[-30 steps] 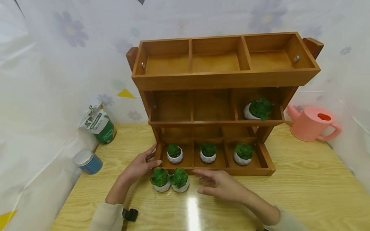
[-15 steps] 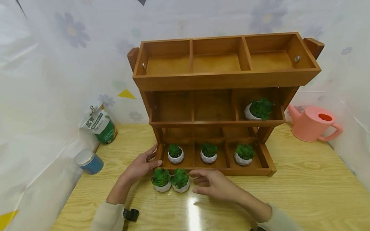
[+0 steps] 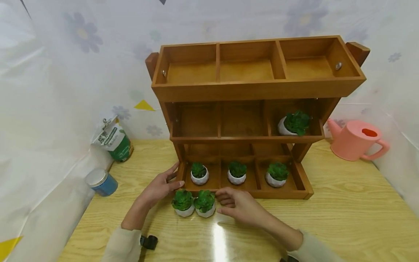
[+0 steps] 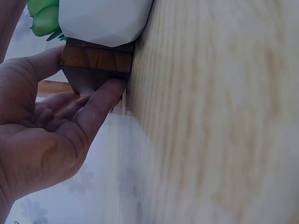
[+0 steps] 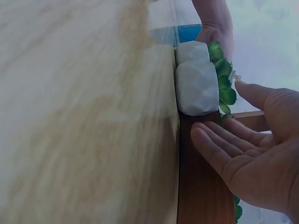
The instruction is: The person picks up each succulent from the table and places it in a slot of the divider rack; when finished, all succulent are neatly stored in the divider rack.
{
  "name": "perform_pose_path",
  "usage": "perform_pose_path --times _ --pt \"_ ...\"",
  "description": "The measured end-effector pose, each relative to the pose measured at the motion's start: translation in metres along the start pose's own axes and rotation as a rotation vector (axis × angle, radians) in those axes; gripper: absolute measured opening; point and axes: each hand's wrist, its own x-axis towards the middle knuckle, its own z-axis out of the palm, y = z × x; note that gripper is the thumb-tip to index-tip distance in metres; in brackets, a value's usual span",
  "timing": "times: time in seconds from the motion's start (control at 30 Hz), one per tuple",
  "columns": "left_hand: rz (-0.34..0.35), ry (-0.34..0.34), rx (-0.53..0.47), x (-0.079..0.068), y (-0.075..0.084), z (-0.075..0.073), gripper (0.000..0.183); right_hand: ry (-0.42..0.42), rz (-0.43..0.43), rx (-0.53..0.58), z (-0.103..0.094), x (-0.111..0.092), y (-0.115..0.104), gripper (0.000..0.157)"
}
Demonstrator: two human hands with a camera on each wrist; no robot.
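Observation:
A brown three-tier wooden shelf [image 3: 258, 91] stands on the table. My left hand [image 3: 160, 187] holds the left end of its bottom tier, thumb over the corner and fingers along the outer side; in the left wrist view the wooden corner [image 4: 96, 58] lies between them. Two potted succulents, a left one [image 3: 182, 202] and a right one [image 3: 205, 203], stand side by side before that tier. Just right of the right pot, my right hand [image 3: 242, 207] has its fingers loosely bent and grasps nothing. In the right wrist view, the fingertips [image 5: 198, 133] are near the white pot [image 5: 197, 88] but apart from it.
Three small succulents, including a middle one [image 3: 237, 173], sit in the bottom compartments. Another succulent [image 3: 294, 123] leans in the middle tier's right compartment. A pink watering can [image 3: 355, 142] stands at right. A green-and-white bag [image 3: 114, 142] and a blue jar [image 3: 102, 183] are at left.
My right hand has moved left, closer to the right succulent of the front pair. The left hand stays on the shelf's end, and the plants have not moved.

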Motion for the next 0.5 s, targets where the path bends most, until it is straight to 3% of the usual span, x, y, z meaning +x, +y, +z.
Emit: perform_pose_path --times 0.23,0.4,0.5 --pt "-0.042 0.007 -0.02 0.001 0.0 0.0 0.078 -0.035 -0.003 -0.091 0.006 0.007 0.001 0.063" --pt "-0.043 0.007 -0.018 0.001 0.0 0.0 0.078 0.012 -0.013 -0.212 0.01 0.013 -0.003 0.061" --pt "-0.043 0.009 -0.016 0.0 -0.001 0.0 0.078 0.022 0.004 -0.194 0.011 0.015 -0.005 0.061"
